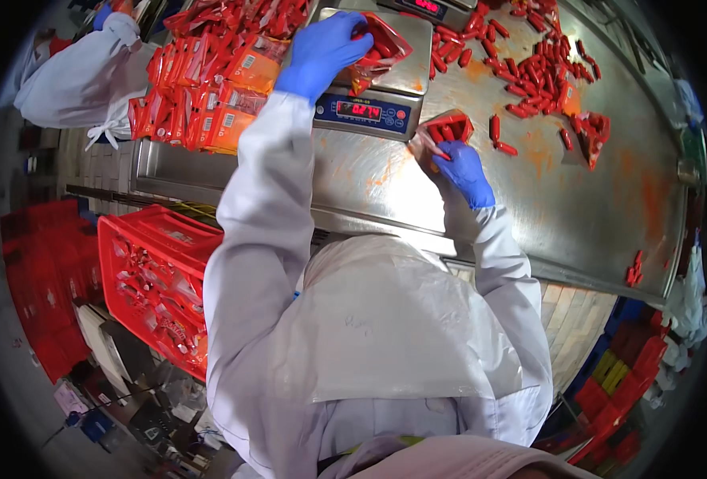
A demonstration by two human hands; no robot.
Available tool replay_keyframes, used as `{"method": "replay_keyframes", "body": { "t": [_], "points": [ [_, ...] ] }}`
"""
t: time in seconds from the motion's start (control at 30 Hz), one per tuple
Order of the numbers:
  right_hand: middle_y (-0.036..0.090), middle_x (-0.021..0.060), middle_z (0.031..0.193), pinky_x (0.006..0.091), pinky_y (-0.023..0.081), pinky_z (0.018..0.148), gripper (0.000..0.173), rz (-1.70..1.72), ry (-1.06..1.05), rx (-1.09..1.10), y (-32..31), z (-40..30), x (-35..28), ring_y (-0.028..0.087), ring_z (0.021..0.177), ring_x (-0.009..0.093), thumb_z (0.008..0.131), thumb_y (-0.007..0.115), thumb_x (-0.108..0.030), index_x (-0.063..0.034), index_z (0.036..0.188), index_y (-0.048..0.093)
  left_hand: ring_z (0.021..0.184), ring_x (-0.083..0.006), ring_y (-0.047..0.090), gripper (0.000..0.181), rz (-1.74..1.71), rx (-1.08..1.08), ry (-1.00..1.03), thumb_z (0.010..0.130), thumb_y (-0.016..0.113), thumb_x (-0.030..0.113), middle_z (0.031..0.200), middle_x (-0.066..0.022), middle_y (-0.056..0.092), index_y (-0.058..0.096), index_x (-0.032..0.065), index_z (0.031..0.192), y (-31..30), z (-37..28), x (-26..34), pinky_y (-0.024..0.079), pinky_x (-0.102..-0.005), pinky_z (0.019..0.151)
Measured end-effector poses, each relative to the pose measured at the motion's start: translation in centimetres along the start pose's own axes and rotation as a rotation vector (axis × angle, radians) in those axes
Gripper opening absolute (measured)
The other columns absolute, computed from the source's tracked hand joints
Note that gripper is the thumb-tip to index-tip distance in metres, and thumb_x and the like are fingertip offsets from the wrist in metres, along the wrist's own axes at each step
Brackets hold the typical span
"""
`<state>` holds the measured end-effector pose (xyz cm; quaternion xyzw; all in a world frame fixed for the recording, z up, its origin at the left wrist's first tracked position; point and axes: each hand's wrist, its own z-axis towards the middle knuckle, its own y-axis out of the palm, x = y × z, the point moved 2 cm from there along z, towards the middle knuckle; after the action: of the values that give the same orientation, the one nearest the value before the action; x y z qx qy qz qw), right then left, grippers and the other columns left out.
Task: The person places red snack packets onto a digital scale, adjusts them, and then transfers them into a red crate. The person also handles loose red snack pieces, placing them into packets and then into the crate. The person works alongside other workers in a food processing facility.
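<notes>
My left hand (323,57), in a blue glove, grips the edge of an open red plastic bag (396,47) with small red sausages inside. That bag rests on the steel platform of a digital scale (362,114) with a lit red display. To the right of the scale, my right hand (466,173), also gloved in blue, holds a second open bag (458,123) low over the steel table. Red sausages show in its mouth. Loose red sausages (533,81) lie in a heap beyond my right hand, and a few single ones lie nearer to it.
Filled red and orange packs (210,114) are stacked left of the scale. A second scale (428,9) stands behind. Another bag (593,135) lies on the steel table (569,209). Below left is a red crate (156,218) of packs. A co-worker's white sleeve (78,78) is at upper left.
</notes>
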<state>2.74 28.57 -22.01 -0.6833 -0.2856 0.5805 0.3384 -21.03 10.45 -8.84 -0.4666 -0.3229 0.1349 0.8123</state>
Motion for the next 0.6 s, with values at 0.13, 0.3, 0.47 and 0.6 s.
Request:
{"method": "replay_keyframes", "body": {
  "t": [0.13, 0.3, 0.47, 0.6],
  "points": [
    [0.06, 0.016, 0.079, 0.0407, 0.046, 0.065, 0.019, -0.016, -0.058, 0.073, 1.0, -0.4, -0.2, 0.058, 0.076, 0.035, 0.073, 0.062, -0.023, -0.009, 0.087, 0.063, 0.09, -0.0292, 0.061, 0.031, 0.303, -0.228, 0.065, 0.076, 0.058, 0.03, 0.103, -0.0091, 0.062, 0.059, 0.0136, 0.102, 2.5, 1.7, -0.4, 0.049, -0.0387, 0.077],
    [0.062, 0.0142, 0.078, 0.0406, 0.047, 0.064, 0.019, 0.001, -0.028, 0.192, 1.6, -0.7, 1.0, 0.06, 0.073, 0.035, 0.074, 0.061, -0.028, -0.0108, 0.081, 0.065, 0.089, -0.028, 0.061, 0.036, 0.15, -0.153, 0.112, 0.076, 0.06, 0.033, 0.098, -0.0095, 0.063, 0.059, 0.0143, 0.106, 1.0, 2.1, 0.8, 0.049, -0.0377, 0.076],
    [0.064, 0.012, 0.075, 0.0362, 0.049, 0.061, 0.02, 0.046, -0.034, 0.226, 1.9, -0.1, 0.3, 0.062, 0.065, 0.027, 0.075, 0.065, -0.023, -0.0084, 0.088, 0.067, 0.123, -0.0223, 0.04, 0.066, -0.456, -0.057, 0.222, 0.081, 0.065, 0.02, 0.135, -0.0136, 0.039, 0.033, 0.0041, 0.137, -7.9, 2.7, 10.6, 0.031, -0.034, 0.102],
    [0.063, 0.0038, 0.067, 0.0284, 0.047, 0.056, 0.021, 0.549, 0.163, 0.282, -1.6, 2.0, 0.3, 0.058, 0.059, 0.01, 0.08, 0.064, -0.024, -0.0043, 0.086, 0.067, 0.101, -0.0287, 0.051, 0.05, -0.409, 0.195, 0.149, 0.081, 0.06, 0.036, 0.109, -0.0134, 0.053, 0.046, 0.0076, 0.12, -5.0, 0.5, 4.4, 0.04, -0.0351, 0.086]
  ]
}}
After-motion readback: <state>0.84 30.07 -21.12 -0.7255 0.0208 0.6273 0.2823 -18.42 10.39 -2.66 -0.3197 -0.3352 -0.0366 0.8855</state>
